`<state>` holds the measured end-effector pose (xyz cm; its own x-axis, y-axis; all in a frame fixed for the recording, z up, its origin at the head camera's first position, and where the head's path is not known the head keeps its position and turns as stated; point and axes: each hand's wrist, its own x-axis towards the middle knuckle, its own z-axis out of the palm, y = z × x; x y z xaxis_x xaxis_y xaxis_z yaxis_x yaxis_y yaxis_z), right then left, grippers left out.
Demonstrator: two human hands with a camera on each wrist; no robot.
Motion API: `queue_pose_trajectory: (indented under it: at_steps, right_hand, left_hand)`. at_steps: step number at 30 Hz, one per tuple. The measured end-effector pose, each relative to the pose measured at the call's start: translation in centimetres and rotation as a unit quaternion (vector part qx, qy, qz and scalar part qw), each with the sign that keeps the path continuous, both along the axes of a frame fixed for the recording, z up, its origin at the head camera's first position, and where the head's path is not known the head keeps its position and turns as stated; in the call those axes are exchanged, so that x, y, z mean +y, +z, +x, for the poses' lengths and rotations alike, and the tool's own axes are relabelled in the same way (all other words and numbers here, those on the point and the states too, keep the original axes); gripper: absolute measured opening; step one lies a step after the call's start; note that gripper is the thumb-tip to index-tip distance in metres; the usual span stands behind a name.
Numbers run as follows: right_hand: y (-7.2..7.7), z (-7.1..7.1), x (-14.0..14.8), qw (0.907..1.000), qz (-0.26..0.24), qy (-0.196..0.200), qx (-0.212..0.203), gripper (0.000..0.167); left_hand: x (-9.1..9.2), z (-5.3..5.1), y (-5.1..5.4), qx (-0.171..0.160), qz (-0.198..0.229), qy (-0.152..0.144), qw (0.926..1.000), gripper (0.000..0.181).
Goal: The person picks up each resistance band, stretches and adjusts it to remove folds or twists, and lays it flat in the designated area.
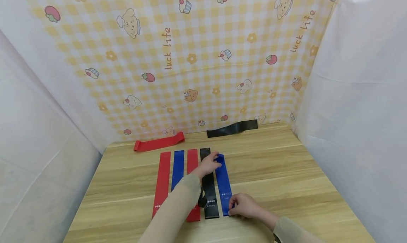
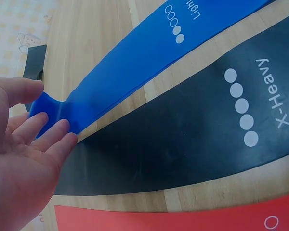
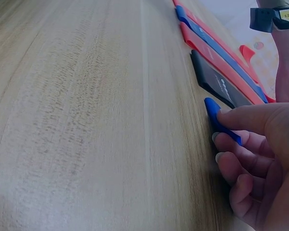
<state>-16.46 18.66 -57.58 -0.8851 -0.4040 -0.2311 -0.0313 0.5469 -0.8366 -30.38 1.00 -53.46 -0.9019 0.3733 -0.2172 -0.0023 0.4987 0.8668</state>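
Observation:
A blue resistance band (image 1: 224, 179) marked "Light" lies lengthwise on the table, rightmost in a row of bands. At its far end my left hand (image 1: 209, 163) pinches the band, and that end curls up between thumb and fingers in the left wrist view. My right hand (image 1: 246, 205) grips the near end; in the right wrist view the thumb lies on top, fingers beneath. Just left of it is a black band (image 2: 164, 139) marked "X-Heavy", partly under my left hand and wrist in the head view. My left forearm hides parts of the other bands.
Left of the black band lie a red band (image 1: 192, 158), a blue band (image 1: 178, 165) and another red band (image 1: 163, 175). Farther back are a loose red band (image 1: 159, 143) and a twisted black band (image 1: 233, 129), near the patterned backdrop (image 1: 203, 76). White curtains (image 1: 356, 105) flank the wooden table (image 1: 279, 165).

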Motion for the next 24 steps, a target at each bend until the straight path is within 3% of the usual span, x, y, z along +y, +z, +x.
queue_pose_trajectory:
  at_steps: [8,17,24]
  right_hand:
    - [0.27,-0.07,-0.11,0.9999,-0.002,0.003,-0.011,0.015]
    - [0.37,-0.3,0.15,0.9994,-0.015,0.01,-0.029,0.013]
    - [0.4,-0.46,0.26,0.9987,-0.019,0.011,-0.045,0.012]
  left_hand:
    - [-0.13,-0.19,-0.2,-0.004,-0.003,-0.001,1.0,0.058]
    - [-0.31,0.41,-0.28,-0.011,-0.013,-0.026,0.9995,0.066]
    - [-0.32,0.28,-0.32,-0.016,-0.01,-0.035,0.9992,0.074]
